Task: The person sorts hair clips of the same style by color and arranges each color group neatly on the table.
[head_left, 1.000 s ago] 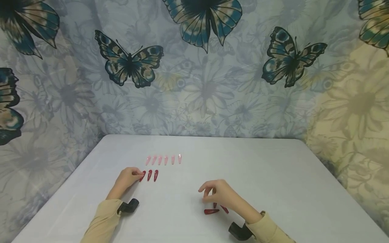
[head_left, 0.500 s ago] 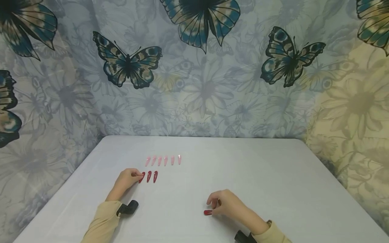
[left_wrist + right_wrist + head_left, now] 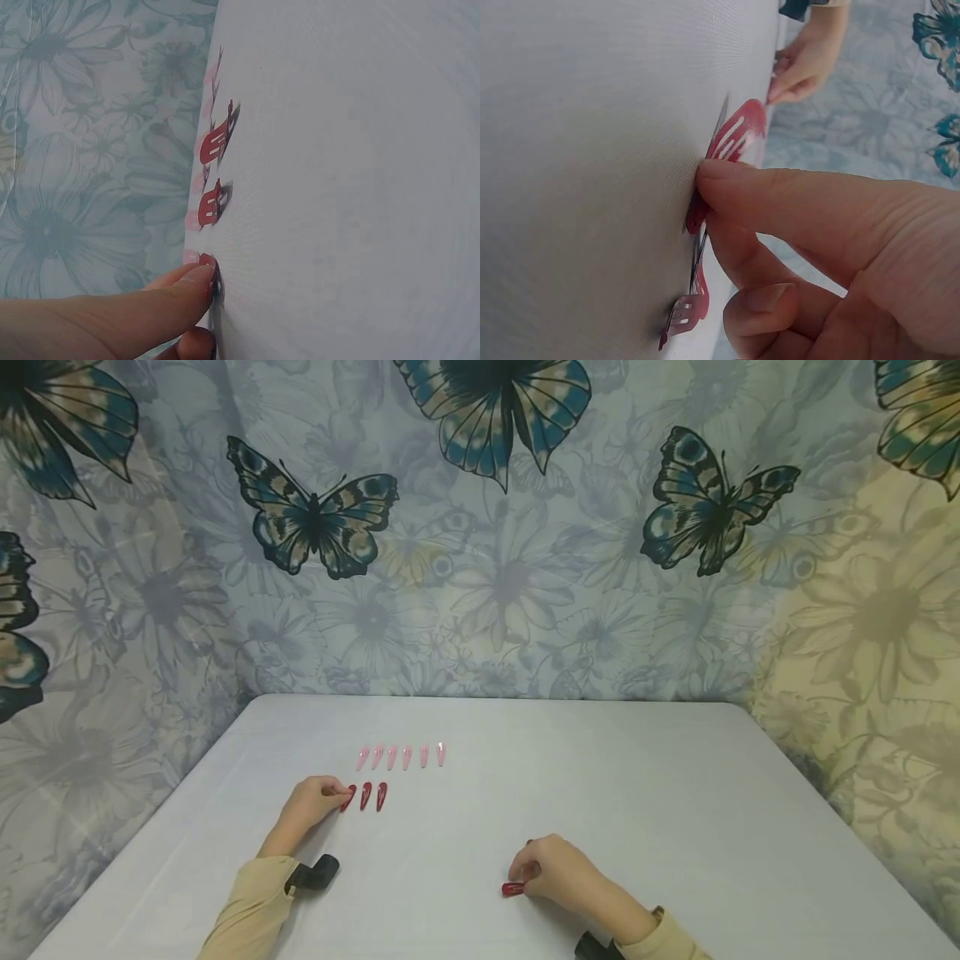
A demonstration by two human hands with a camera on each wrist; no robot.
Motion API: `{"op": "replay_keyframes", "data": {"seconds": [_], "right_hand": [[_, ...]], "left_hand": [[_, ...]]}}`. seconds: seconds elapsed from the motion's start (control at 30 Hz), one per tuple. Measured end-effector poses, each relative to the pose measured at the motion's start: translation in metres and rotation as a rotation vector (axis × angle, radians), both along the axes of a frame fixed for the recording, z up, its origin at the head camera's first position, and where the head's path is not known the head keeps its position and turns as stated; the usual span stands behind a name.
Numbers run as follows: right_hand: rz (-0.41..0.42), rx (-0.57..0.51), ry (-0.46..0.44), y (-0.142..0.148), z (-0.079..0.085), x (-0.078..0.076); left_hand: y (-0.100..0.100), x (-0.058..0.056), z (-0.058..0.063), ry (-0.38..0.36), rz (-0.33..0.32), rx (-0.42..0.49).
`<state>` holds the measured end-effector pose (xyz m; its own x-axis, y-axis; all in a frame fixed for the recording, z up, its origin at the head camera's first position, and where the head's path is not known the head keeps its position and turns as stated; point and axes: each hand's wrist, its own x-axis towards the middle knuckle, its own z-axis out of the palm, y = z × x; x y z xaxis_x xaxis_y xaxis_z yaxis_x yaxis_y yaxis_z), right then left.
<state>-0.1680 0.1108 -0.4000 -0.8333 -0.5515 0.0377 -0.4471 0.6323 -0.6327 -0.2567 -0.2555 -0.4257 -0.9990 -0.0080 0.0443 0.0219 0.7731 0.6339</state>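
Observation:
My left hand [image 3: 306,808] pinches a red snap hair clip [image 3: 348,797] at the left end of a short row. Two matching red hair clips, one [image 3: 366,796] beside it and another [image 3: 382,796] further right, lie upright in line. In the left wrist view, my thumb and finger cover most of the pinched clip [image 3: 207,260]. Toward the front right, my right hand [image 3: 564,875] pinches another red hair clip [image 3: 512,889], lying sideways close to the tabletop. The right wrist view shows its rounded slotted end [image 3: 742,127] past the thumb. A further red clip [image 3: 690,307] lies below my fingers.
Behind the red row, several pink hair clips [image 3: 392,757] form a longer row on the white table [image 3: 637,777]. A wall covering with butterflies [image 3: 315,518] and flowers stands behind the table. Black wrist cameras, such as the left one [image 3: 315,873], sit at both sleeves.
My right hand has come down and slightly right from above the loose red clips, and now pinches the sideways one. My left hand has stayed on its clip.

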Motion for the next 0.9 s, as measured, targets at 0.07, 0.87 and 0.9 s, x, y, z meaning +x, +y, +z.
{"op": "replay_keyframes", "data": {"seconds": [0.07,0.87,0.9], "right_hand": [[0.001,0.004,0.017,-0.0004,0.0000,0.0002],[0.087,-0.364,-0.088,-0.0060,-0.0041,-0.0050],[0.080,-0.376,-0.081,-0.0062,-0.0030,-0.0043]], "left_hand": [[-0.0003,0.0001,0.0001,-0.008,0.001,0.001],[-0.0003,0.0018,0.0018,0.017,-0.019,-0.002],[0.0005,0.0015,0.0021,0.016,-0.019,-0.003]]}}
